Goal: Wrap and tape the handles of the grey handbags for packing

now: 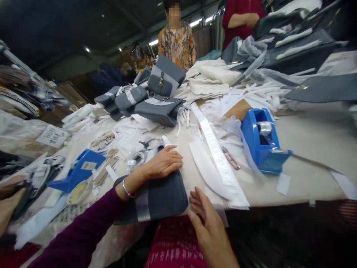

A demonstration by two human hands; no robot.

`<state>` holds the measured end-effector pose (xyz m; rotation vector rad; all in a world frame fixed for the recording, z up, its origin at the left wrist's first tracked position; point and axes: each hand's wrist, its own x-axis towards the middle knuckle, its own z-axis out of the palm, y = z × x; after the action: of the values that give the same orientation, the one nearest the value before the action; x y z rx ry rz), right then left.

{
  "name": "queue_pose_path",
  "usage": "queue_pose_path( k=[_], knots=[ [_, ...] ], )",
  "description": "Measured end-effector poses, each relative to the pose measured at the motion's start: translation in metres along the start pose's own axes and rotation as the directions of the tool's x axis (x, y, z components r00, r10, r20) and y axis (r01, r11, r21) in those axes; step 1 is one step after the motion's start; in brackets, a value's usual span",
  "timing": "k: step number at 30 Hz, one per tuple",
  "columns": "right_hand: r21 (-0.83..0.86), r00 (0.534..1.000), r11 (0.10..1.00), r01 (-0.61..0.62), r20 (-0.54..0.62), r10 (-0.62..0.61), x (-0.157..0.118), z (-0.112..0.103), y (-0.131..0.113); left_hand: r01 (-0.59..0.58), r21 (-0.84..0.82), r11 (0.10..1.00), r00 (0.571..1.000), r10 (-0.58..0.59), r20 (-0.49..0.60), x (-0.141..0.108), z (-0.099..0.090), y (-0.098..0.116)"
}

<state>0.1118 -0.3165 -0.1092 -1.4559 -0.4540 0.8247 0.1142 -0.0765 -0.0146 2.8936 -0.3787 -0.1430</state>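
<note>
One big pale worktop [301, 143] took up most of the view, w/ a heap of dark grey bags [160, 111] toward its far side, approx. centre. Next in size, the bag being worked on [167, 201] lay flat at the near edge, right in front of the person: dark blue-grey, smooth, rounded corner, pale see-thru band [142, 204] across its face, wrapped strap parts [136, 160] just beyond its far edge. Blue tape dispenser [252, 149] stood well to the right, tape end out front. Left hand [163, 162] rested palm-down on the bag's upper part, fingers loosely bent; couldn't tell if it gripped or only pressed. Right hand [205, 216] hung just beside the bag's right edge, fingers & thumb apart, nothing in it, contact w/ bag unclear. Step in hand, prob.: steadying/positioning the bag; next move seemed to call for the right hand taking the near corner while the left held it steady, w/o creasing the surface or shifting the band. Smaller yet, pink-handled snips [231, 158] lay betw. the dispenser & a long white strip [213, 149]. Smallest: a bangle [126, 189] on the left wrist.
</note>
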Motion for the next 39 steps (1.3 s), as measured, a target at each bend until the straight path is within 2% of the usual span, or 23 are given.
queue_pose_path(
  k=[2, 5, 9, 15, 23, 27, 34, 36, 39],
  knots=[
    [0.129, 0.998, 0.991, -0.024, -0.05, 0.031, -0.003, 0.004, 0.0, 0.009, 0.045, 0.999, 1.0, -0.01, 0.028, 0.007, 0.0, 0.0],
    [0.278, 0.998, 0.96, -0.006, -0.051, 0.021, 0.001, 0.008, -0.009, -0.03, 0.113, 0.993, 0.996, 0.021, 0.086, 0.015, 0.0, -0.001],
    [0.338, 0.999, 0.941, -0.037, -0.004, 0.041, 0.016, 0.015, -0.022, -0.083, 0.135, 0.987, 0.991, 0.067, 0.114, 0.018, -0.003, -0.002],
    [0.256, 0.994, 0.961, -0.107, 0.053, 0.097, 0.045, 0.024, -0.037, -0.15, 0.1, 0.984, 0.977, 0.132, 0.167, 0.019, -0.003, -0.008],
    [0.173, 0.995, 0.98, -0.099, 0.009, 0.099, 0.066, 0.038, -0.04, -0.162, 0.098, 0.982, 0.981, 0.15, 0.126, 0.015, 0.004, -0.017],
    [0.13, 0.996, 0.99, -0.055, -0.062, 0.064, 0.061, 0.05, -0.035, -0.14, 0.051, 0.989, 0.987, 0.136, 0.084, 0.011, 0.007, -0.022],
    [-0.034, 0.968, 0.999, -0.007, -0.251, -0.002, 0.024, 0.061, -0.022, -0.103, 0.071, 0.992, 0.994, 0.1, 0.047, 0.008, 0.009, -0.024],
    [-0.038, 0.973, 0.998, -0.049, -0.229, 0.039, 0.024, 0.06, -0.022, -0.098, 0.072, 0.993, 0.995, 0.095, 0.043, 0.008, 0.01, -0.024],
    [-0.044, 0.989, 0.994, -0.103, -0.113, 0.098, 0.034, 0.055, -0.022, -0.086, 0.074, 0.994, 0.996, 0.084, 0.032, 0.01, 0.012, -0.023]
  ],
)
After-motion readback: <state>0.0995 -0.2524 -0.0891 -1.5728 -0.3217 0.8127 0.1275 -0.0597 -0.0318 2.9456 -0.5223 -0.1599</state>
